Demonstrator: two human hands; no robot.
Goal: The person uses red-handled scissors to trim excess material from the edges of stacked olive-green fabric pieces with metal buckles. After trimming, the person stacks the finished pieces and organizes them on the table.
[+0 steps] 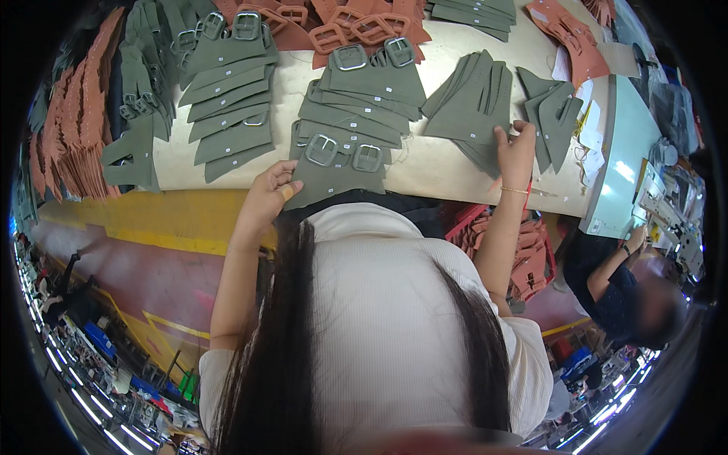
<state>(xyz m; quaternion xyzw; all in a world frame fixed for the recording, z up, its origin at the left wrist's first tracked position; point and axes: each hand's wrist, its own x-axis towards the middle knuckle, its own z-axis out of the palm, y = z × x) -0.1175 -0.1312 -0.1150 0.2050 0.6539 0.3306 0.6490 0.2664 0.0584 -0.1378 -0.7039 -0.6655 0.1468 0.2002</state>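
Observation:
My left hand (273, 188) is closed on the left edge of a dark green belt piece (341, 180) at the table's near edge. Two covered square buckles, a larger buckle (321, 149) and a smaller buckle (368, 158), sit on top of that piece. Behind it, a fanned stack of similar green pieces (364, 106) reaches away from me. Over to the right, my right hand (517, 155) has its fingers curled at the right edge of a green slotted panel (474, 121), which lies over others like it. Its fingertips partly hide the contact.
Another green buckled stack (231, 110) lies left, beside hanging rust-coloured strips (76, 129). Rust buckled pieces (356, 26) lie at the back. More green panels (550, 114) are at right. Below the table stands a red crate (550, 258). A co-worker (618, 280) is near a sewing machine.

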